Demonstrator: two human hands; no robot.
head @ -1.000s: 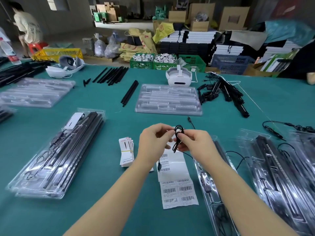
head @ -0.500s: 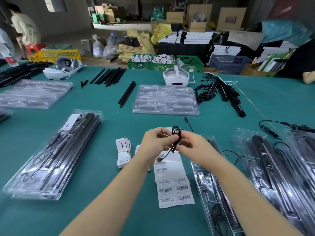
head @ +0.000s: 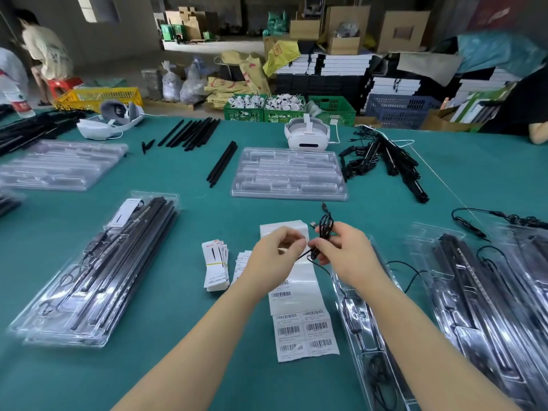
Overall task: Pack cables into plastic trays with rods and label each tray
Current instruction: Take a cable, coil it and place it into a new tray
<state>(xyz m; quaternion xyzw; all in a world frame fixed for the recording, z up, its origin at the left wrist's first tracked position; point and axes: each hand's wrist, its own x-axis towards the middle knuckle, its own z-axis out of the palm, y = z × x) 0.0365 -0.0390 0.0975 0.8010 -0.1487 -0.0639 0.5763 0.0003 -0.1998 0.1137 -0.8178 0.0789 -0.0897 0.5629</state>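
A thin black cable, coiled into a small bundle, is held over the green table. My right hand grips the bundle, its plug end sticking up above the fingers. My left hand pinches a strand of the same cable just left of the bundle. Under my hands lies a long strip of barcode labels. A clear plastic tray with a cable in it lies beneath my right forearm. A filled tray of black rods lies at the left.
Small label stacks lie left of the strip. Empty clear trays sit mid-table and at far left. Loose black rods, a cable pile and two white headsets lie farther back. More filled trays lie right.
The cable bundle has shifted right and risen in my right hand, its plug end now up. My left hand has drawn apart slightly, pinching a strand.
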